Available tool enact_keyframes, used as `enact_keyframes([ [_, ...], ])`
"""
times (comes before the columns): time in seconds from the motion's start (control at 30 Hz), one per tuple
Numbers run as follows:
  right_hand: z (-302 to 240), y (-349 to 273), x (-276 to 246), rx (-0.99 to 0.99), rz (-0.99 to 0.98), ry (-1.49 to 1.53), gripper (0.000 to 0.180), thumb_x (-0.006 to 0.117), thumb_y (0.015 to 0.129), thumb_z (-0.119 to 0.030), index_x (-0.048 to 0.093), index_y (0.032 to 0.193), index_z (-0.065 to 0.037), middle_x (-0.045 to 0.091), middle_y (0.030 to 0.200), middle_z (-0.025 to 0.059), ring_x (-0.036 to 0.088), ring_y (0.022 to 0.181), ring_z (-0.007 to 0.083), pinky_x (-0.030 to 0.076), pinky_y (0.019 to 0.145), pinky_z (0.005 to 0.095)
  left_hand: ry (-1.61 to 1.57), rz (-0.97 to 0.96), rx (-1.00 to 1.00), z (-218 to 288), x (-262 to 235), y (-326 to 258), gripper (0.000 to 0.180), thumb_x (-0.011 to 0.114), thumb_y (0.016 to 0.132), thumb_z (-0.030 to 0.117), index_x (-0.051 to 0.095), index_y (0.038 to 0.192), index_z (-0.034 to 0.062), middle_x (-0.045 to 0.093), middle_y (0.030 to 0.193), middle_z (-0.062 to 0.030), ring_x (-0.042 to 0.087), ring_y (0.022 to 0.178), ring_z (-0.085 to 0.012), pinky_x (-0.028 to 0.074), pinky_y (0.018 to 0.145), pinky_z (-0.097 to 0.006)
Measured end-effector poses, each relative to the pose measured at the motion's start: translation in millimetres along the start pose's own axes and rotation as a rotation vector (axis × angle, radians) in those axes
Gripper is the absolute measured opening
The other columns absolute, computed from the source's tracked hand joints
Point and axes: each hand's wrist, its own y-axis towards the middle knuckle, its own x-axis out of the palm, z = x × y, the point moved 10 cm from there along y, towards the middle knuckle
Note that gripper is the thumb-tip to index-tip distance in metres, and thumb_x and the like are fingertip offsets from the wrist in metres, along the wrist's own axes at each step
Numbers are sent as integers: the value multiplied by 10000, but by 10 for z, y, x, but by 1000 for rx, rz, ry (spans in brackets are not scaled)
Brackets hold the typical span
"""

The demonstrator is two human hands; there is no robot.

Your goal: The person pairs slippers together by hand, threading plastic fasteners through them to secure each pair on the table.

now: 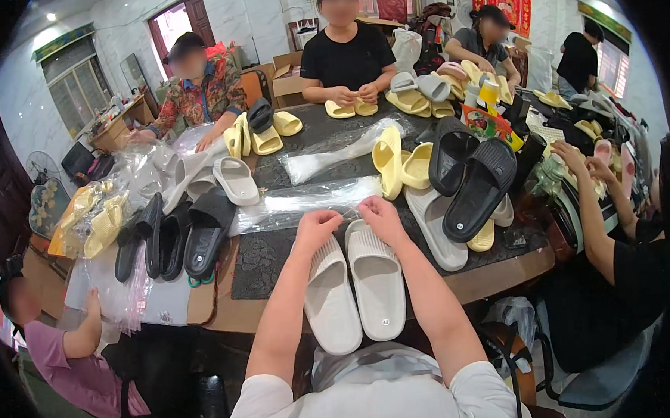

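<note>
A pair of light grey slide slippers, the left one (pixel 328 299) and the right one (pixel 376 285), lies side by side at the table's near edge, toes away from me and heels over the edge. My left hand (pixel 319 229) is closed in a pinch above the left slipper's strap. Just past the right slipper's strap, my right hand (pixel 381 217) is also pinched, a little apart from the left. Whatever is between the fingertips is too small to make out. Clear plastic bags (pixel 305 203) lie right beyond my hands.
Black slides (pixel 210 233) and a grey slide (pixel 235 181) sit to the left. On the right are stacked black slides (pixel 481 191), a long grey slide (pixel 435 231) and yellow slides (pixel 387 162). Several people work around the dark-topped table (pixel 266 268). A chair (pixel 604 376) stands at right.
</note>
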Motion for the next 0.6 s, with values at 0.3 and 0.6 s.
enact_keyframes([
  [0.3,-2,64,143,-97,-153,-170,213,655,817,-218,650,900,-22,629,725,24,547,626,88,437,594,247,41,-25,44,40,75,0,222,668,785,208,703,894,18,682,754,-42,604,696,-101,481,653,-271],
  [0.6,-260,-27,226,-191,-188,-225,208,653,814,-202,649,898,-11,641,740,50,579,682,116,466,653,266,82,-55,-33,65,59,13,244,682,810,257,710,904,33,682,762,-24,582,705,-79,466,661,-259],
])
